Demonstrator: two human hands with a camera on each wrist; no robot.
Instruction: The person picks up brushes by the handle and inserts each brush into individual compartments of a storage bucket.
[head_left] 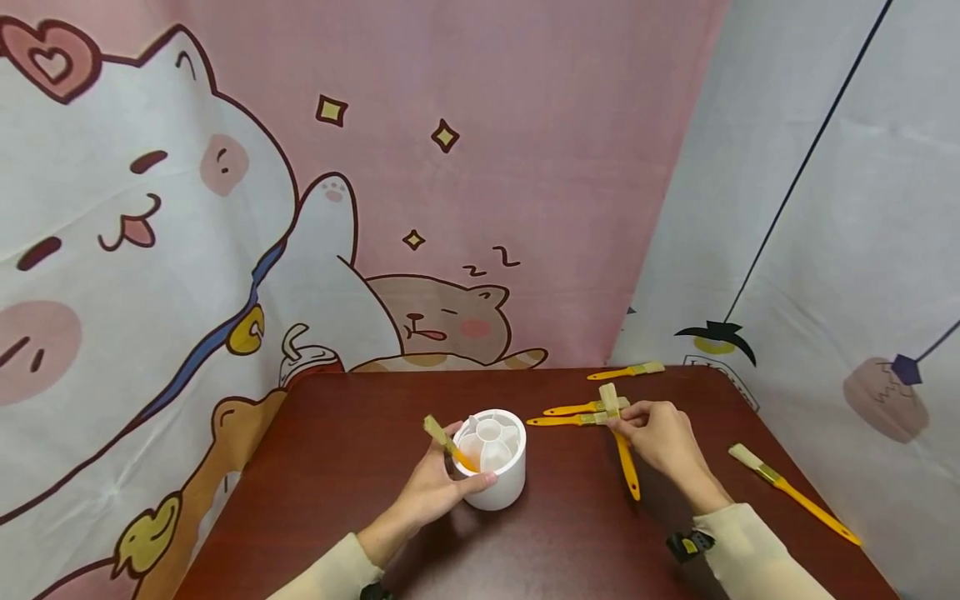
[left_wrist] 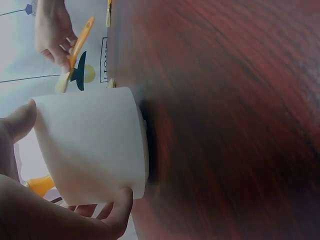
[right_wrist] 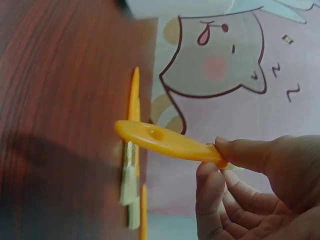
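Note:
My left hand [head_left: 438, 492] grips a white round holder [head_left: 504, 485] with several inner compartments, thumb on its near side. A paintbrush [head_left: 438, 432] with a yellow handle leans in the holder's left compartment, bristles up. In the left wrist view the holder's white wall [left_wrist: 95, 145] sits between thumb and fingers. My right hand [head_left: 663, 433] pinches a second paintbrush [head_left: 627, 467] near its ferrule, bristles up and handle slanting down. The right wrist view shows thumb and fingertips on that yellow handle [right_wrist: 170, 143], its hole end pointing away from the hand.
Two paintbrushes [head_left: 555, 421] lie side by side on the dark red table [head_left: 360, 450], right of the holder. Another brush [head_left: 622, 372] lies at the back edge, and one more [head_left: 806, 500] along the right edge. A cartoon-printed curtain [head_left: 540, 208] hangs behind.

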